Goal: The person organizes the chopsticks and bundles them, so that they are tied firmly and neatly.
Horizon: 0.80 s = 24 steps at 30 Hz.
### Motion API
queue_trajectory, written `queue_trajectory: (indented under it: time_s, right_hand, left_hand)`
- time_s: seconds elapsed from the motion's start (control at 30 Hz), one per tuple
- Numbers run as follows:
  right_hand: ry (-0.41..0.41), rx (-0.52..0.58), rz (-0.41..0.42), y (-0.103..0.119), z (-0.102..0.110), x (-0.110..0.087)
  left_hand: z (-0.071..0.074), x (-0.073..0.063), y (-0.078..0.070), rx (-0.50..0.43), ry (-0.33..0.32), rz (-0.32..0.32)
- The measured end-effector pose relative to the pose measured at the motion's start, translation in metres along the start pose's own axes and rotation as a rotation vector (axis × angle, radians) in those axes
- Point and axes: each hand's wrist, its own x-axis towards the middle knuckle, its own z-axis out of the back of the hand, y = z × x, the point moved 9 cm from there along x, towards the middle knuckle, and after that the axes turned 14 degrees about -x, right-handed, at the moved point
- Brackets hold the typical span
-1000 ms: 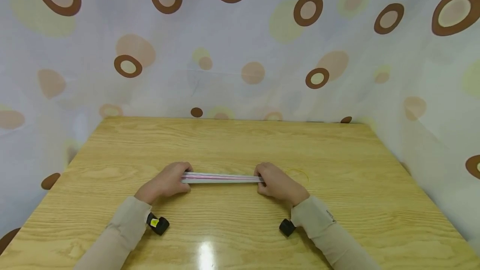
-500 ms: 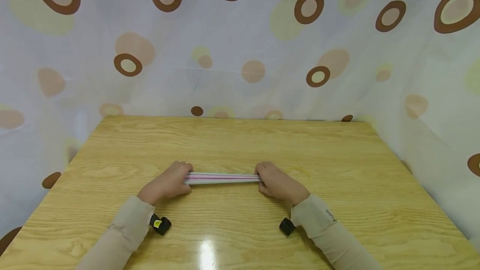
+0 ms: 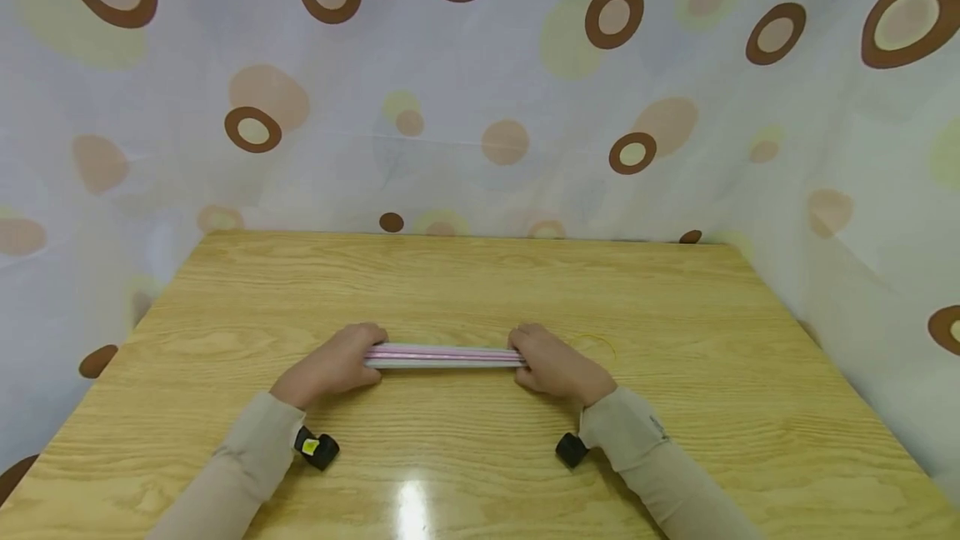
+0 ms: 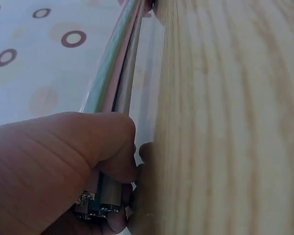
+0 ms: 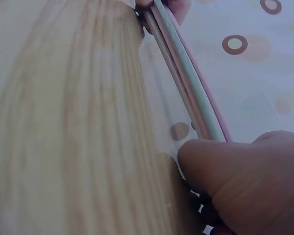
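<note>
A bundle of several pastel chopsticks (image 3: 446, 357), pink, mint and beige, lies level across the middle of the table, held at both ends. My left hand (image 3: 333, 367) grips the thicker end; in the left wrist view the thumb (image 4: 110, 139) bends over the sticks, and their squared ends (image 4: 100, 208) with dark, glittery tips poke out below it. My right hand (image 3: 557, 365) grips the narrower end, its thumb (image 5: 206, 159) across the sticks in the right wrist view. The narrow tips are hidden inside that hand. Both hands are low, close over the tabletop.
A thin yellow loop (image 3: 600, 337), like a rubber band, lies just beyond my right hand on the wood-grain table (image 3: 480, 457). A white cloth (image 3: 450, 182) with brown and peach ovals hangs behind and at both sides. Black wrist cameras (image 3: 321, 450) sit at both cuffs.
The chopsticks have shifted slightly within my grip, so that more pink shows on the upper side. Both hands stay almost in place.
</note>
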Motion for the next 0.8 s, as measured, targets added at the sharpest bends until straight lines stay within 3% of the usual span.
queue_trajectory:
  time_s: [0.17, 0.33, 0.57, 0.8]
  right_hand:
    - [-0.016, 0.073, 0.005, -0.004, -0.004, 0.003]
    - [-0.01, 0.158, -0.022, -0.008, -0.005, 0.005]
    - [-0.039, 0.177, -0.038, -0.013, -0.004, 0.004]
    - [-0.094, 0.303, -0.047, -0.016, 0.002, 0.006]
  left_hand:
    - [-0.001, -0.002, -0.002, -0.006, 0.004, -0.048]
    - [0.001, -0.002, -0.001, -0.006, -0.01, -0.01]
    - [-0.002, -0.001, -0.003, 0.01, 0.01, 0.018]
    - [-0.005, -0.002, 0.002, -0.089, 0.022, 0.017]
